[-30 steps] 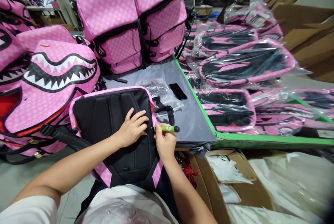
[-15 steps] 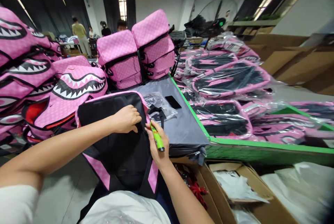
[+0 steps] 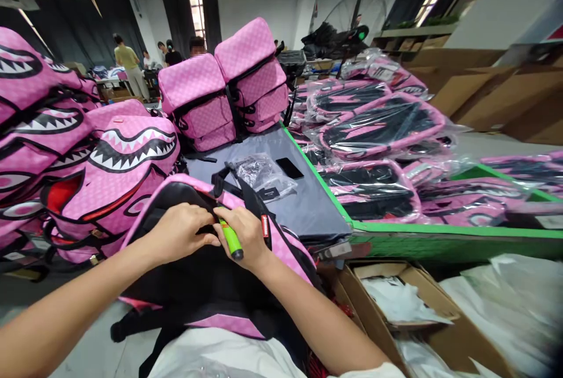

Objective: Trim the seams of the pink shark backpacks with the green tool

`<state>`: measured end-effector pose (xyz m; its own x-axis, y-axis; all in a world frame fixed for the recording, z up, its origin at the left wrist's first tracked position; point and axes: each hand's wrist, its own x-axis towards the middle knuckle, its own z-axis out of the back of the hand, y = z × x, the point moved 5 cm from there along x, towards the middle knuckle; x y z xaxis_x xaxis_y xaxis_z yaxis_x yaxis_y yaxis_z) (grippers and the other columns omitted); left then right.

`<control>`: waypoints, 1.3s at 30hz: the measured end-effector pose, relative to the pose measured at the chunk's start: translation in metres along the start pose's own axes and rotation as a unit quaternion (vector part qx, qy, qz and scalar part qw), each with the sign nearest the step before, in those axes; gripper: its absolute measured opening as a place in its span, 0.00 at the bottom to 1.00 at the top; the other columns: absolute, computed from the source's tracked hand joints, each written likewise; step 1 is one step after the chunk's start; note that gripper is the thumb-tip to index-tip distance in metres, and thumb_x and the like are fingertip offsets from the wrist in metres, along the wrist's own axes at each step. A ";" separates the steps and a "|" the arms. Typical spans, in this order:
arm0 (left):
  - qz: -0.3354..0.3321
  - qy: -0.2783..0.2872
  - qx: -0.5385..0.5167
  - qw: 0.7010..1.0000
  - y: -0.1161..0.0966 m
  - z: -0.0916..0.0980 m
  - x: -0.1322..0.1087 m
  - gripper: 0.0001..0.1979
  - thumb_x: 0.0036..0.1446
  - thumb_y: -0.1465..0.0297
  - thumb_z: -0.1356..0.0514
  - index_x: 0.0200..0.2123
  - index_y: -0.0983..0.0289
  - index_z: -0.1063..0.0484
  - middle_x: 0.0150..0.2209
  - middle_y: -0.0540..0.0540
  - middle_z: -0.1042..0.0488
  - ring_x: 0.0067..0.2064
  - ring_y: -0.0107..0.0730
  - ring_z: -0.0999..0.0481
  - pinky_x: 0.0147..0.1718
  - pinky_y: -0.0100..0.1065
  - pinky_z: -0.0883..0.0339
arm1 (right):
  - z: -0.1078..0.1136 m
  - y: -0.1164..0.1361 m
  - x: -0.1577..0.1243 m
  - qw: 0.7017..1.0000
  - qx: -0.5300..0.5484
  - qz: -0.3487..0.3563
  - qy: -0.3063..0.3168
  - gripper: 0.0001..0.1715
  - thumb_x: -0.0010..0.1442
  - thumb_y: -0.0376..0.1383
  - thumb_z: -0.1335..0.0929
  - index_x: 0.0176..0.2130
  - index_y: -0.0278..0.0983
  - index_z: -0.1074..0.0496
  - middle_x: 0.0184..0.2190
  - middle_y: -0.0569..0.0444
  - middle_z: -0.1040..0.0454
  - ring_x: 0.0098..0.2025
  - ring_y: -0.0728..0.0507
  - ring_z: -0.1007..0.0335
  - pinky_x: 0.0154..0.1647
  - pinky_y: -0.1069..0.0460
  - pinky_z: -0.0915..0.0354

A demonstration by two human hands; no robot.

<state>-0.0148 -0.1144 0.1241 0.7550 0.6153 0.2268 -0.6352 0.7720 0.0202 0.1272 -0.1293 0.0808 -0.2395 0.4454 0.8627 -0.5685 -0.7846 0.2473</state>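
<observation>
Our pink-and-black fabric backpack (image 3: 206,284) sits against the grey table's (image 3: 303,208) near edge; our right hand (image 3: 248,234) clasps a lime-green plastic tool (image 3: 231,240), our left hand (image 3: 185,230) curls beside it, grip unclear; bare tabletop borders the right edge.

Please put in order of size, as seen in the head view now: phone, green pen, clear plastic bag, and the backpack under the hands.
1. Backpack
2. Clear plastic bag
Not ranked: phone and green pen; the pen is nearer the camera and partly covered.
</observation>
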 end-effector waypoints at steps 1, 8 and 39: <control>0.007 0.003 0.005 1.000 0.013 -0.013 -0.002 0.09 0.60 0.62 0.36 0.38 0.61 0.25 0.35 0.51 0.20 0.37 0.35 0.21 0.36 0.36 0.39 | -0.013 -0.010 -0.005 1.000 -0.009 -0.006 0.000 0.15 0.67 0.35 0.36 0.52 0.35 0.30 0.35 0.48 0.22 0.35 0.42 0.28 0.37 0.48 0.31; 0.017 -0.006 0.042 0.999 0.069 -0.040 -0.029 0.08 0.64 0.66 0.40 0.45 0.60 0.28 0.38 0.51 0.20 0.38 0.34 0.22 0.39 0.37 0.44 | -0.062 -0.049 -0.011 0.999 -0.022 -0.003 0.026 0.12 0.64 0.35 0.34 0.47 0.37 0.28 0.31 0.51 0.23 0.32 0.43 0.28 0.35 0.49 0.32; 0.127 0.062 0.086 0.986 0.102 -0.068 0.031 0.67 0.38 0.53 0.26 0.71 0.67 0.62 0.70 0.73 0.51 0.69 0.62 0.49 0.63 0.59 0.53 | -0.066 -0.034 -0.046 0.989 0.144 -0.022 0.021 0.32 0.60 0.24 0.33 0.62 0.40 0.37 0.46 0.45 0.21 0.47 0.39 0.23 0.48 0.40 0.25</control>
<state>-0.0456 -0.0057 0.0665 0.5745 0.8088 0.1256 -0.8171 0.5580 0.1445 0.1058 -0.0945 0.0033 -0.2552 0.4942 0.8311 -0.3333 -0.8518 0.4042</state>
